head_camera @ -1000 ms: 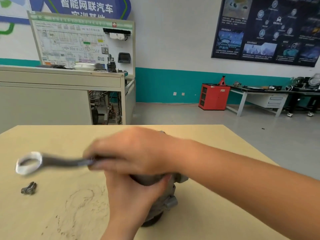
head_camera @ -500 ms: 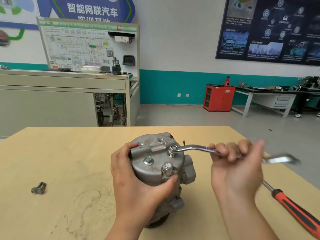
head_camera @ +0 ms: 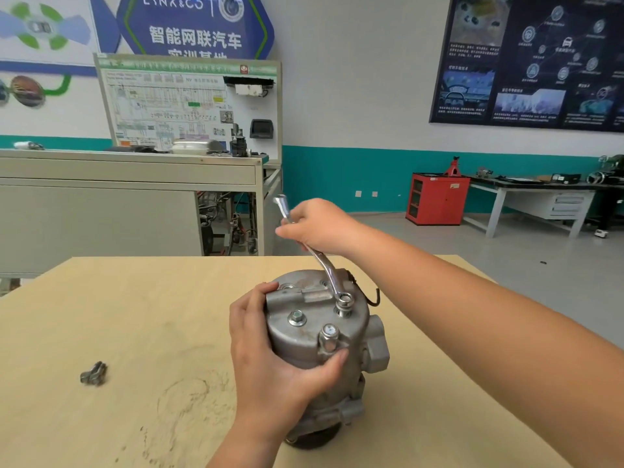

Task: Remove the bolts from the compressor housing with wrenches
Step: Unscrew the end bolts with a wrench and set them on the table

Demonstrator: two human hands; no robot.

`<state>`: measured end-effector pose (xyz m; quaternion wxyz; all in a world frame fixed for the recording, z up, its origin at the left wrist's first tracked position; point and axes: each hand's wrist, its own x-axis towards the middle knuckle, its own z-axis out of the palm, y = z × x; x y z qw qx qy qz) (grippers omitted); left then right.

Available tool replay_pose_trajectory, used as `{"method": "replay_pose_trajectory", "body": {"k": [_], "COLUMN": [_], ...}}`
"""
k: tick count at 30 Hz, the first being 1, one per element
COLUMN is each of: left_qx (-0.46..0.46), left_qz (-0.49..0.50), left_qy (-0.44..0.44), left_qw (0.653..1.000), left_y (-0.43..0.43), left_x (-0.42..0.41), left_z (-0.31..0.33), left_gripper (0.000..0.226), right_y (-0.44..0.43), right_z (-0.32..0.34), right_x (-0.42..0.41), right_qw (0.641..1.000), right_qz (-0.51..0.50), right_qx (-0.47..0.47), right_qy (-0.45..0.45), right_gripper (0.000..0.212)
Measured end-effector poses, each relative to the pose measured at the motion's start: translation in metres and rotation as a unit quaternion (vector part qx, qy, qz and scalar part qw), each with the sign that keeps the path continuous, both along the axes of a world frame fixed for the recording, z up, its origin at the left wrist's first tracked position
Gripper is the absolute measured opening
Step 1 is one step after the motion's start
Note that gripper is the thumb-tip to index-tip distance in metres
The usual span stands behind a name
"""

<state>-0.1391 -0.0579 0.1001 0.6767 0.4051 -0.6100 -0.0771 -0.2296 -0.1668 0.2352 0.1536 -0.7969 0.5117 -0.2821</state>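
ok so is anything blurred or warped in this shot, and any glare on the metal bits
Head view: the compressor housing and left hand are sharp; the wrench is smeared at its free end above the right hand, with bright glare along its shank; the wide lens slants the dark poster near the frame's edge; the light is soft, leaving only faint shadows on the table.

The compressor housing (head_camera: pixel 299 344) was dull grey cast metal, matt and faintly rough. My wrench (head_camera: pixel 328 271) shone as polished chrome; the bolts (head_camera: pixel 297 318) looked bright plated metal. Under the housing, the tabletop (head_camera: pixel 135 315) was pale matt wood, scuffed.
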Motion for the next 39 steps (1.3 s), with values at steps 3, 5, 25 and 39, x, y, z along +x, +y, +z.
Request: {"method": "replay_pose_trajectory", "body": {"k": [3,5,25,39], "left_qx": [0.001,0.014,0.017,0.03], "left_qz": [0.003,0.012,-0.045,-0.041], "left_qy": [0.0,0.003,-0.024,-0.012], "left_qw": [1.0,1.0,0.999,0.999], "left_y": [-0.005,-0.008,-0.048,-0.042], "left_x": [-0.003,-0.004,-0.005,-0.008], "left_z": [-0.002,-0.002,-0.001,0.001], "left_gripper": [0.088,0.093,0.082,0.082], "right_y": [0.016,0.031,0.119,-0.04], "right_z": [0.009,0.011,-0.1,-0.013], "right_x": [0.025,0.04,-0.094,-0.042], "right_qw": [0.986,0.968,0.665,0.951], "right_qz": [0.095,0.177,0.114,-0.072], "right_qx": [-0.067,-0.096,-0.1,0.163], "right_qy": [0.121,0.152,-0.731,-0.253], "right_gripper": [0.023,0.018,0.051,0.015]}}
